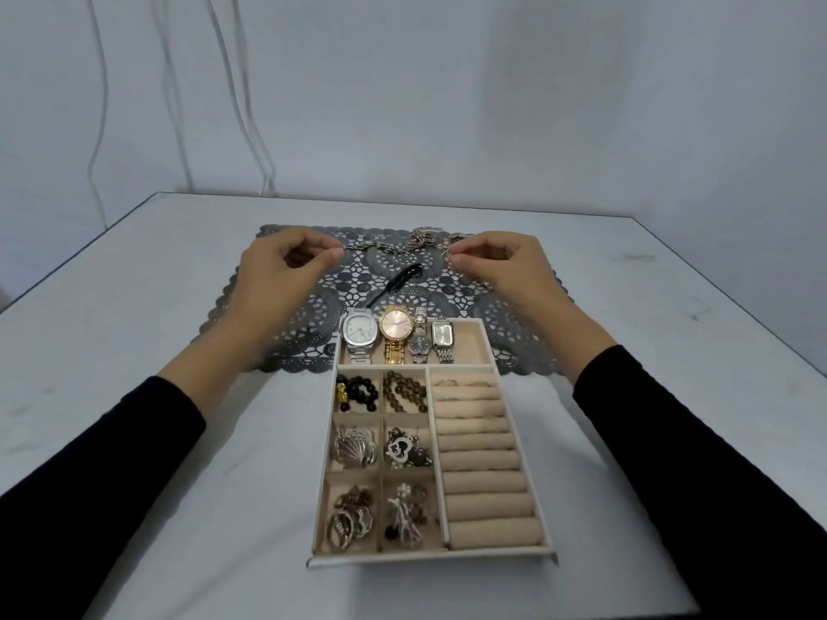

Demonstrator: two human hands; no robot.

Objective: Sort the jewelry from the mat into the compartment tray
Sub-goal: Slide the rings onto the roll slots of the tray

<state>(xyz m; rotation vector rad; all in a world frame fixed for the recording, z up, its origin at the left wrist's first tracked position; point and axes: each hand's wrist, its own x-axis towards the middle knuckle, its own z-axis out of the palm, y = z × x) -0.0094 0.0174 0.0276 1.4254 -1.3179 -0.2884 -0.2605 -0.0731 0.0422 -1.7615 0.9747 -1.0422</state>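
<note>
Both hands pinch a silver chain [371, 248] by its ends, left hand [277, 266] and right hand [505, 266], stretching it over the far side of the grey lace mat [514, 333]; the compartment tray [429, 558] sits nearer on the surface [134, 306]; four watches [394, 333] fill its far compartment.

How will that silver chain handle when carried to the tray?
Probably floppy: the chain bends and bunches between the left hand and right hand pinching it. Its open links may snag on the lace mat, which is full of holes.
</note>
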